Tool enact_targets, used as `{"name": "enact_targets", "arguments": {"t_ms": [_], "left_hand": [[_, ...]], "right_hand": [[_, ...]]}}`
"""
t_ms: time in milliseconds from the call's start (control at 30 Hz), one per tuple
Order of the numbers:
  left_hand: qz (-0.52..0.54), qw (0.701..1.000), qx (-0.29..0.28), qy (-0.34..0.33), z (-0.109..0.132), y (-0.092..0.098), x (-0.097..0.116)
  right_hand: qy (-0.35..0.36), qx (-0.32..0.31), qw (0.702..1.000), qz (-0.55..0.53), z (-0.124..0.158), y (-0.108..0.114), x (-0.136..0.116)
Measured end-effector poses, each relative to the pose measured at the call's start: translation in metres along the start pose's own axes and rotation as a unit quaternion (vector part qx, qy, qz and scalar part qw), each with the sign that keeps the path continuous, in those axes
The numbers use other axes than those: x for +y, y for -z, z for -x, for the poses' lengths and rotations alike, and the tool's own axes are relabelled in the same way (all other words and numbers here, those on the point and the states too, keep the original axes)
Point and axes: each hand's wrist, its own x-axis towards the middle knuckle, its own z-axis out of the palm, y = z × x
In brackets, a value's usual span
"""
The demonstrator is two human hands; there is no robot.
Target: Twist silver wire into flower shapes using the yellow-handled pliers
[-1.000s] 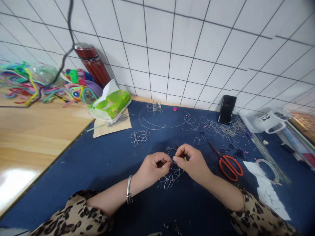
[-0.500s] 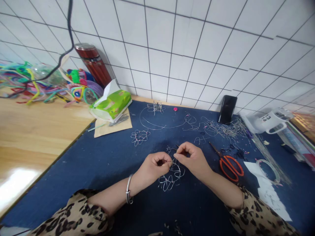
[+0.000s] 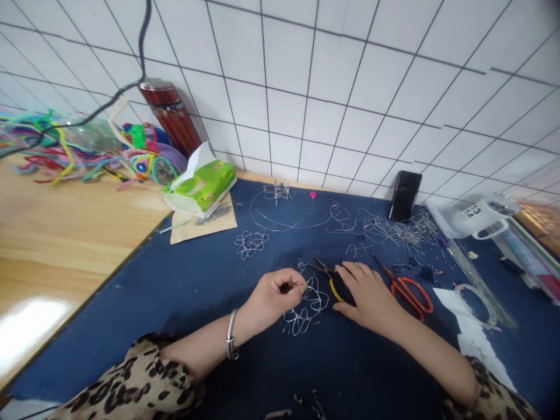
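Note:
Between thumb and forefinger, my left hand point(image 3: 277, 296) pinches the upper edge of a looped wire ring point(image 3: 301, 319) with tiny pink beads. My right hand point(image 3: 365, 291) lies over a pair of pliers point(image 3: 333, 284) with yellow handles, its thumb apart from the outstretched fingers. The dark plier jaws point up and left, and the other handle is largely hidden under that hand. A small bent wire piece point(image 3: 301, 266) rests by the jaw tips. Farther back sits a second beaded wire ring point(image 3: 252, 243).
Orange-handled scissors point(image 3: 411, 294) lie right of my right hand. Behind are a wire tangle point(image 3: 405, 228), a phone point(image 3: 405, 195) and a white mug point(image 3: 475, 219). A green tissue pack point(image 3: 201, 186), a red flask point(image 3: 175, 116) and colourful pipe cleaners point(image 3: 65, 149) occupy the left.
My right hand has left the wire by my left fingers, moved right and opened over the pliers, which now show more. My left hand keeps its pinch.

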Motion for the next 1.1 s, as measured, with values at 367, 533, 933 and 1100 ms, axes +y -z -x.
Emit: {"name": "enact_targets", "arguments": {"t_ms": [367,533,933,1100], "left_hand": [[-0.033,0.999,0.007,-0.021,0.001,0.000,0.001],[-0.040,0.999,0.019,-0.024,0.000,0.000,0.001],[-0.048,0.998,0.022,-0.018,-0.001,0.002,0.001],[-0.042,0.999,0.019,-0.010,-0.002,0.003,0.001]], "right_hand": [[-0.072,-0.051,0.992,0.095,-0.010,-0.004,-0.026],[-0.102,-0.071,0.988,0.096,-0.022,-0.006,-0.029],[-0.147,-0.071,0.984,0.066,-0.033,-0.010,0.011],[-0.097,-0.052,0.990,0.084,-0.019,-0.011,0.003]]}}
